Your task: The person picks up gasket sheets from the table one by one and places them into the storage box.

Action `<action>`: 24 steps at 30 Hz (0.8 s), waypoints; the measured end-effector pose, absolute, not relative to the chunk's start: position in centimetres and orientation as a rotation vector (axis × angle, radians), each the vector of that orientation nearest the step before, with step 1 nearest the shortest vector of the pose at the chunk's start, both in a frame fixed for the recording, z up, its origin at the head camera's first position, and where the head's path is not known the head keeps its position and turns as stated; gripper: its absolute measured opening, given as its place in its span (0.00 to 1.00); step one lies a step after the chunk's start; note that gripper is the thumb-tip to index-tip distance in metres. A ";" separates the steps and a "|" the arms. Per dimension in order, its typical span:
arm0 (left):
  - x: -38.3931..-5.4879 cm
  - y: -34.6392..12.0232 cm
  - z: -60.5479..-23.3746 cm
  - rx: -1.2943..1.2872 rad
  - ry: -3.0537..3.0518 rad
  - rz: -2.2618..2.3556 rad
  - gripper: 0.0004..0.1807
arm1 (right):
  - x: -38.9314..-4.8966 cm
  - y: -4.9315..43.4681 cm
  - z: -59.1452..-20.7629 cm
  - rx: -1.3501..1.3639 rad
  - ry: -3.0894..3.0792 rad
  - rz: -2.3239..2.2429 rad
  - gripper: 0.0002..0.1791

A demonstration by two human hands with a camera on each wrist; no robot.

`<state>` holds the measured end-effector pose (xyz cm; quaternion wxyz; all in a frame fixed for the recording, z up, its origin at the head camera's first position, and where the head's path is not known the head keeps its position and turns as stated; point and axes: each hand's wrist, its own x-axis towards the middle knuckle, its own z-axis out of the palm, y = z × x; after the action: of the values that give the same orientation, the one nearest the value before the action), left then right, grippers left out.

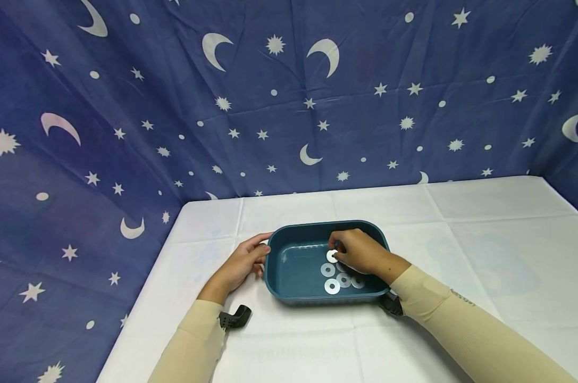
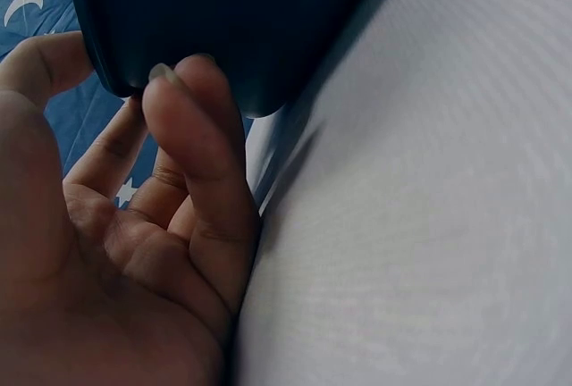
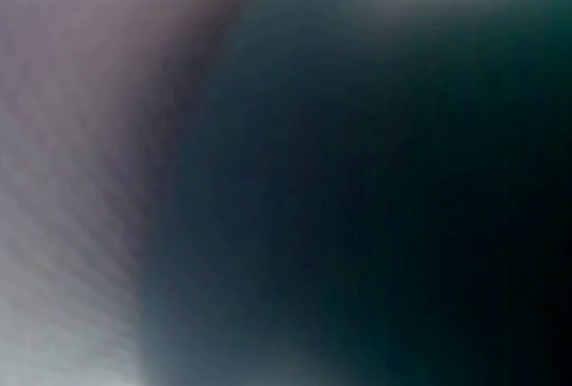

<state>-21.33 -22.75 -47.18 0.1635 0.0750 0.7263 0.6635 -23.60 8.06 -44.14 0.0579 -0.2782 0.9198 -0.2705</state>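
A dark teal tub (image 1: pixel 289 298) with rounded corners stands on the white table. Inside, toward its right end, several flat metal washers (image 1: pixel 332 286) lie loose, some partly hidden under my right hand. With thumb and fingers, my right hand (image 1: pixel 362 252) pinches a washer (image 1: pixel 332 256) just above the others. My left hand (image 1: pixel 243 263) touches the outside of the tub's left end, its fingers loosely bent against the wall. In the left wrist view, those fingertips (image 2: pixel 210 91) rest at the tub wall (image 2: pixel 223 20). The right wrist view is too blurred and dark to show the washers.
A white cloth (image 1: pixel 289 351) with fold lines covers the table. Behind and to the left hangs a blue curtain (image 1: pixel 269 117) with moons and stars. Black straps with small devices (image 1: pixel 236 317) sit at both wrists, the right one against the tub's near right corner.
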 end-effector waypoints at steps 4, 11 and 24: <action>-21.3 -22.6 -47.0 0.213 2.068 1.888 0.29 | -23.5 8.2 -44.0 -0.834 2.789 -0.814 0.05; -21.4 -22.5 -47.3 0.223 2.058 1.897 0.29 | -23.4 8.4 -43.8 -0.838 2.828 -0.827 0.08; -21.4 -22.7 -47.1 0.220 2.073 1.893 0.29 | -21.3 10.6 -40.1 -0.944 2.922 -1.076 0.09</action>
<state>-21.38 -22.70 -47.09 0.1622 0.0772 0.7264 0.6634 -21.29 10.64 -40.13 -0.0560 -0.2895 0.8967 -0.3302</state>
